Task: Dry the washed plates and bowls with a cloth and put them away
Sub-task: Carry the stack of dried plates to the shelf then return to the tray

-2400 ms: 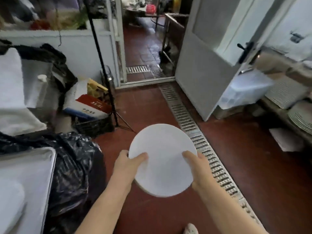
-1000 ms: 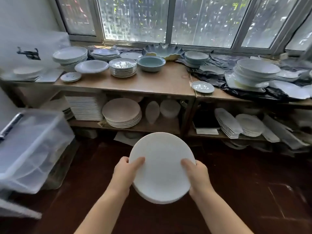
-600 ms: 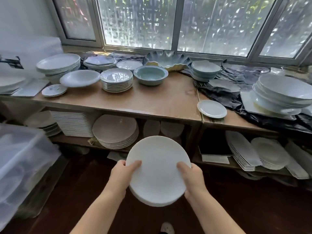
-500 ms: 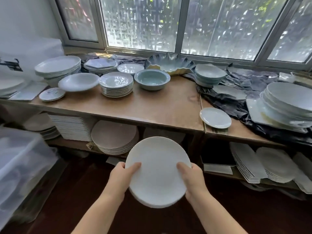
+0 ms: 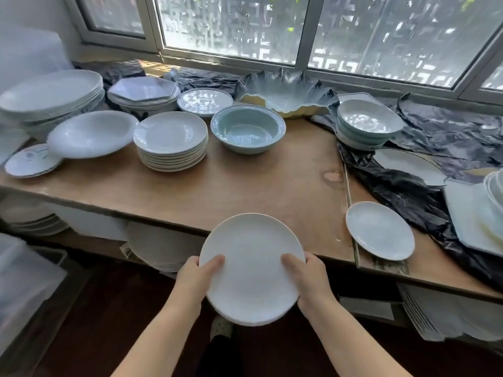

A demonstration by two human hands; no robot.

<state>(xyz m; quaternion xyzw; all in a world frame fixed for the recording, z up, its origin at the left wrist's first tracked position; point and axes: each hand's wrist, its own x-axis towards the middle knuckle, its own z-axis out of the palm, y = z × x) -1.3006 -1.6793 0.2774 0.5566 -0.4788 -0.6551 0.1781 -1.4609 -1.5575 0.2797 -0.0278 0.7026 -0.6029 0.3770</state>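
Low in the middle of the frame, a round white ceramic plate (image 5: 251,269) is carried flat, face up, just over the near edge of the long wooden shelf top (image 5: 245,183). The left hand (image 5: 196,278) grips its left rim and the right hand (image 5: 306,277) its right rim, thumbs curled over the top face and the other fingers hidden beneath; holding it at opposite sides likely keeps it level and steady on the way to a resting place. Whether more plates lie under it I cannot tell.

Crockery on the shelf seems sorted by kind, which suggests the plate should join its like. At centre left stands a stack of white round plates (image 5: 171,142), beside a pale green glazed bowl (image 5: 248,129). To the right of centre a single small white plate (image 5: 379,230) lies alone near the shelf edge, close to crumpled black plastic sheeting (image 5: 402,191). That lone plate looks similar to the held one, so it may be the intended spot. No cloth is visible, so drying appears finished for this piece.
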